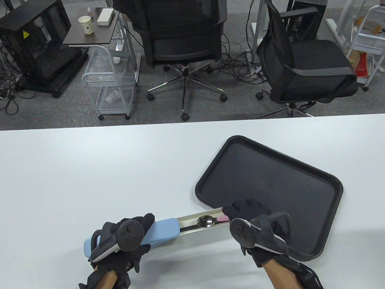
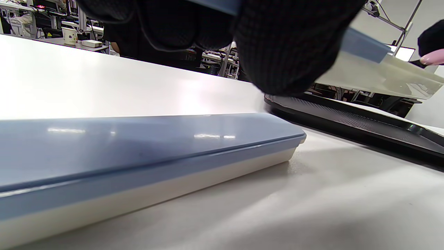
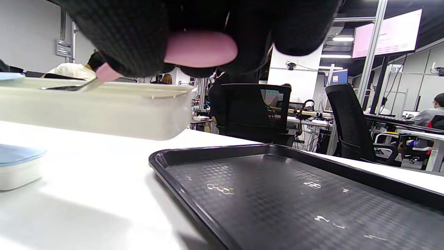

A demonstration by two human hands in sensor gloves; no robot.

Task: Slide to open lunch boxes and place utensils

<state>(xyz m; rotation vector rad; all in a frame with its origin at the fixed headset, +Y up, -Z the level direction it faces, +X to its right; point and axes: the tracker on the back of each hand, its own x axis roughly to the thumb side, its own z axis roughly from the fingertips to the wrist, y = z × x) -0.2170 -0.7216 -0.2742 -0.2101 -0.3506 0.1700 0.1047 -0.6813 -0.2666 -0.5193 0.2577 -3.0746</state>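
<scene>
My left hand grips a long lunch box by its blue lid and holds it above the table. Its white inner tray is slid out to the right, over the near corner of the black tray. A spoon with a pink handle lies in the slid-out part. My right hand pinches that pink handle. A second, closed blue-lidded lunch box lies on the table under my left hand.
The black tray lies at an angle on the right half of the white table. The table's far edge runs across the middle of the table view, with office chairs and a cart beyond it.
</scene>
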